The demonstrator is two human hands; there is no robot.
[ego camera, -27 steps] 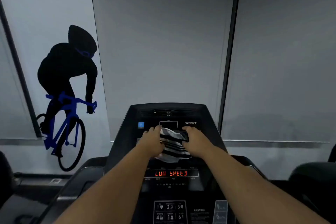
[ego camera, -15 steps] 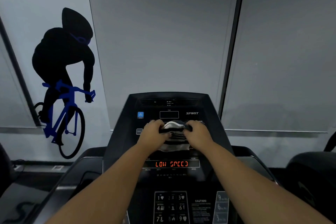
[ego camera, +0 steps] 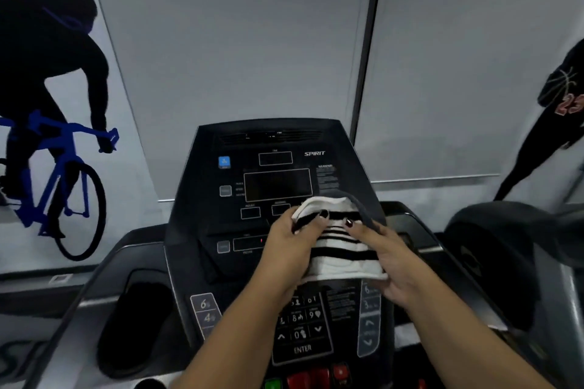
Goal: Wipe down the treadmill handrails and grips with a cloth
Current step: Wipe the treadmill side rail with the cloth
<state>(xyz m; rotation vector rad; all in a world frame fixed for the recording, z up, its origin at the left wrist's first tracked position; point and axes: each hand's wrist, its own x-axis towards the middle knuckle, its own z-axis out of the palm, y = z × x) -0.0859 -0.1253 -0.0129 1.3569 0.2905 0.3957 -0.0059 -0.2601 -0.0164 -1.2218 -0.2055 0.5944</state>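
A white cloth with black stripes (ego camera: 339,254) is bunched over the middle of the black treadmill console (ego camera: 275,180). My left hand (ego camera: 292,240) grips its left side, thumb on top. My right hand (ego camera: 388,257) holds its right side with fingers wrapped under the edge. Both forearms reach in from the bottom of the view. The left handrail (ego camera: 94,278) runs down the left side and the right handrail (ego camera: 420,249) shows at the right, partly hidden by my right arm.
A keypad with an ENTER key (ego camera: 301,349) and red and green buttons (ego camera: 303,380) lies below the cloth. A cup holder recess (ego camera: 136,322) sits left of the console. Another dark machine (ego camera: 505,259) stands at the right. Wall blinds with a cyclist graphic (ego camera: 53,110) are ahead.
Both hands drew the cloth down and toward me, from the upper display to just above the keypad. The LOW SPEED text no longer shows. The view tilted down and closer.
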